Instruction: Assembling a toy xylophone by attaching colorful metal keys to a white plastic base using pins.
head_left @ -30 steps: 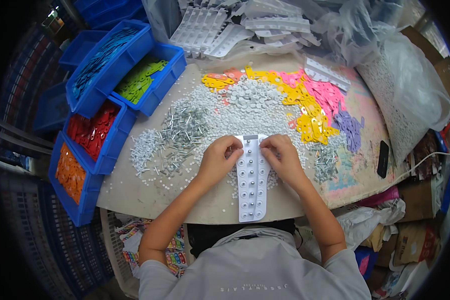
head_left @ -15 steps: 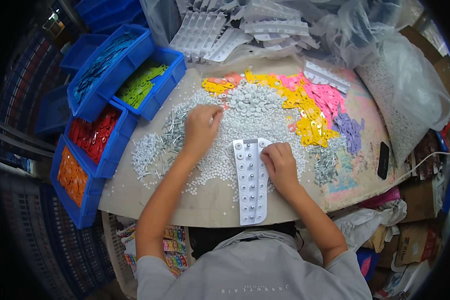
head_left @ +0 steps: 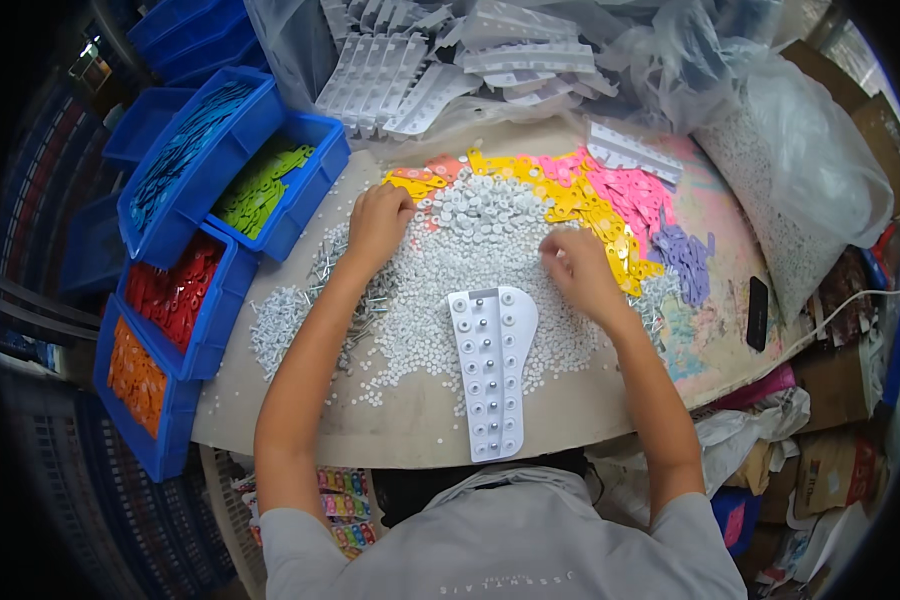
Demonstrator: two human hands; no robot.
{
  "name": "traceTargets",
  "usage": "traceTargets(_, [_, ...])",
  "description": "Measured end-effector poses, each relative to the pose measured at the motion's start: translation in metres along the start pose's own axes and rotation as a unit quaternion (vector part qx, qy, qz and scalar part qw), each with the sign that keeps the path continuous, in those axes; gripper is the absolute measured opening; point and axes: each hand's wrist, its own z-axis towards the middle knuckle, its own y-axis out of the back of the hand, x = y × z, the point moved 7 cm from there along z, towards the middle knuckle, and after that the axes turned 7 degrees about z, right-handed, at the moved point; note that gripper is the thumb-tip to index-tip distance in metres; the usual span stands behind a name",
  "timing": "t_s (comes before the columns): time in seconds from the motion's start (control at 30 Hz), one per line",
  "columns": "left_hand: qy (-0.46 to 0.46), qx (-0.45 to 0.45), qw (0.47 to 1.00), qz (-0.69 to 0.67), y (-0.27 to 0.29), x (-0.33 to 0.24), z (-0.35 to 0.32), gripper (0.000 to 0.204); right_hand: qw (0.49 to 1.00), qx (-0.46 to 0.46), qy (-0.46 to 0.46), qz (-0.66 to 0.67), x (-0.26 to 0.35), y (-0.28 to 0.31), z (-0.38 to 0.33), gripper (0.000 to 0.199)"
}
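The left grip (head_left: 381,222) (a bare hand, fingers curled) is positioned at the upper left margin of the heap of white discs (head_left: 470,255), near the yellow pieces (head_left: 416,183); its contents are hidden. The right grip (head_left: 580,265) is positioned over the right side of the heap, fingers bent. A white panel (head_left: 493,375), bearing metal-headed pins along its middle, lies on the surface (head_left: 405,425), apart from both grips. Blue bins (head_left: 305,212) stand at left.
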Motion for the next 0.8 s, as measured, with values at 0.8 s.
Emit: traceTargets(0.8, [0.027,0.092,0.964,-0.246,0.036,-0.126,-0.138,0.011,0.983,0.014,-0.032,0.179,0.056,-0.015,-0.05,0.008])
